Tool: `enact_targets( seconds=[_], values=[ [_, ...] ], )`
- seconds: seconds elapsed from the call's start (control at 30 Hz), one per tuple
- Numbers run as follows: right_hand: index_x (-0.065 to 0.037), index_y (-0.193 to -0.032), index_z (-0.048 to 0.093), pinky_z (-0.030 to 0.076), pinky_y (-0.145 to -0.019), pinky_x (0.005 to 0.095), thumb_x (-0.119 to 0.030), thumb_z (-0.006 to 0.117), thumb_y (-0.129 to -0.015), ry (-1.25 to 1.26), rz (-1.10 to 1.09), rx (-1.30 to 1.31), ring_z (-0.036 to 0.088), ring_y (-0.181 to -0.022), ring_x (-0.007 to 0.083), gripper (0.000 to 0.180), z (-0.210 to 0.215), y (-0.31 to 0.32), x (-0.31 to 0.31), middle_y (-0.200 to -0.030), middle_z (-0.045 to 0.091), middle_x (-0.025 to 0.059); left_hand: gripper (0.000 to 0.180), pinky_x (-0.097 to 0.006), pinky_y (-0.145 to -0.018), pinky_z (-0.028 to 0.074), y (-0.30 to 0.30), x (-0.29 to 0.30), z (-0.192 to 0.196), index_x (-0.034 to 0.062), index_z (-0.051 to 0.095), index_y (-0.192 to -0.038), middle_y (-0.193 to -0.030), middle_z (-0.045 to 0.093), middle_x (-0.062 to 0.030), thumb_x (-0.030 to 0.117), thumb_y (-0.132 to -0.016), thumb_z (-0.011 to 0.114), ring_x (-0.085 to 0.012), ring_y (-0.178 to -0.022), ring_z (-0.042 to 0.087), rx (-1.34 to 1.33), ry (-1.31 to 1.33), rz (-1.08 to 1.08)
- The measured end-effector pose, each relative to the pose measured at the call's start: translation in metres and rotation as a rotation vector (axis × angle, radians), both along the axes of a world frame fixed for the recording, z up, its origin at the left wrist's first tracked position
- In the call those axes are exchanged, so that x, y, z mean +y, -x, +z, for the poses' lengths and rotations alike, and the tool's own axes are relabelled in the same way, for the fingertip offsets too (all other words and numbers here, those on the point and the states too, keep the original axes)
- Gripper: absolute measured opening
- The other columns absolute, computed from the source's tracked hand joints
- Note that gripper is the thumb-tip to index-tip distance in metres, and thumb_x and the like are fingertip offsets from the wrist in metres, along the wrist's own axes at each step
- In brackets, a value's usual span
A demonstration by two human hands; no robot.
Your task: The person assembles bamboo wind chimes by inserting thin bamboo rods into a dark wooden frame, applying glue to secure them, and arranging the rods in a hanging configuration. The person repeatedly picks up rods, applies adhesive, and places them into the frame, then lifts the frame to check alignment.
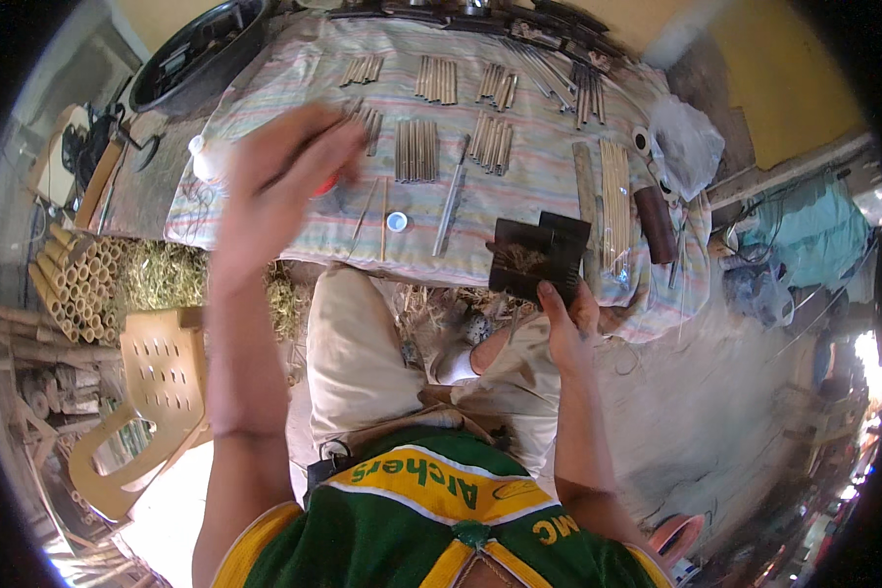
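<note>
Right hand (570,321) pinches black case (549,245) by its palm-side edge; apparently light, stiff: grip there. Left hand (282,181) blurred; finger state indeterminate.

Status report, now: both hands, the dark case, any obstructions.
Left hand blurred over striped cloth, grip unclear. Right hand gripping open dark case, brown shreds inside. Small white cap between hands.
</note>
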State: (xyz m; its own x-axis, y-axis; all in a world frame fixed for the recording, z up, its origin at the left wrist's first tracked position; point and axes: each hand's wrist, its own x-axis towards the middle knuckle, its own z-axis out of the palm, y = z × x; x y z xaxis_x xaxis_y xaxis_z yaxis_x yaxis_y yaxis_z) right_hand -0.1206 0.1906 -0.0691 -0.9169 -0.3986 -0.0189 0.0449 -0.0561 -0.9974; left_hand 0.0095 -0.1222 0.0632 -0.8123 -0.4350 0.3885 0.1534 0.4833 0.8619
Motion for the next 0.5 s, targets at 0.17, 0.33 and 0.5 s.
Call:
enact_targets(
  seconds=[0.17, 0.33, 0.5],
  values=[
    [-0.002, -0.106, 0.064, 0.042, -0.074, 0.0216, -0.030, 0.066, -0.094, 0.273, -0.170, -0.075, 0.053, -0.084, 0.0060, 0.031, -0.043, 0.026, -0.031, -0.091, 0.062, -0.0031, 0.025, -0.027, -0.035, 0.034, -0.139, -0.024, -0.015, -0.0041, 0.057, -0.082, -0.054, 0.049, -0.0042, 0.018, -0.092, 0.064, -0.0070, -0.039, 0.038, -0.025, -0.496, -0.370],
    [-0.016, -0.092, 0.064, 0.022, -0.047, 0.0189, -0.036, 0.063, -0.094, 0.343, -0.187, -0.228, 0.036, -0.056, -0.0018, 0.020, -0.066, 0.050, -0.042, -0.077, 0.055, -0.0123, 0.026, -0.025, -0.035, 0.022, -0.273, -0.026, -0.081, 0.0003, 0.055, -0.083, -0.050, 0.037, 0.0018, 0.022, -0.098, 0.057, -0.0071, -0.037, 0.029, -0.272, -0.848, 0.063],
    [-0.006, -0.112, 0.061, 0.039, -0.075, 0.0224, -0.035, 0.064, -0.094, 0.342, -0.130, -0.198, 0.050, -0.085, 0.0069, 0.034, -0.074, 0.052, -0.040, -0.097, 0.059, -0.0035, 0.024, -0.024, -0.036, 0.021, -0.367, -0.035, -0.137, 0.0071, 0.055, -0.087, -0.051, 0.033, 0.0047, 0.027, -0.101, 0.053, -0.0061, -0.038, 0.025, -0.429, -1.082, 0.448]
  ],
)
